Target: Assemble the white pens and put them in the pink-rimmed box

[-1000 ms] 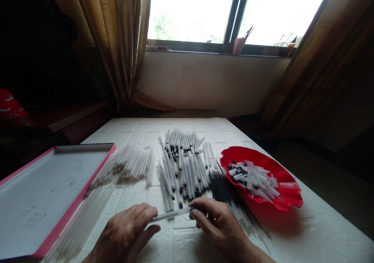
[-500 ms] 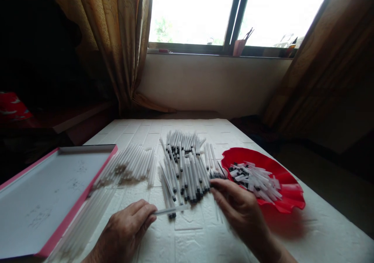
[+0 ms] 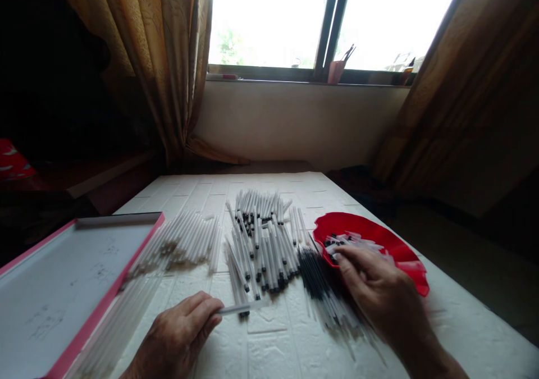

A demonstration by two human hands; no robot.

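My left hand is closed around one end of a clear pen barrel, which points right over the table. My right hand is over the near side of a red wavy-edged bowl, thumb and fingers pinched at the pen caps inside; what they grip is partly hidden. Between the hands lies a pile of pens with black ends. Thin black-and-clear ink refills are fanned beside the bowl, partly under my right forearm.
Loose clear pen barrels lie in a heap on the left of the white table. A pink-edged box lid lies at the far left. Behind the table are a wall, curtains and a window with a pink cup on its sill.
My right hand has moved right, from beside the refills into the bowl, uncovering the refills. My left hand still holds the pen barrel in nearly the same place. The view has shifted slightly.
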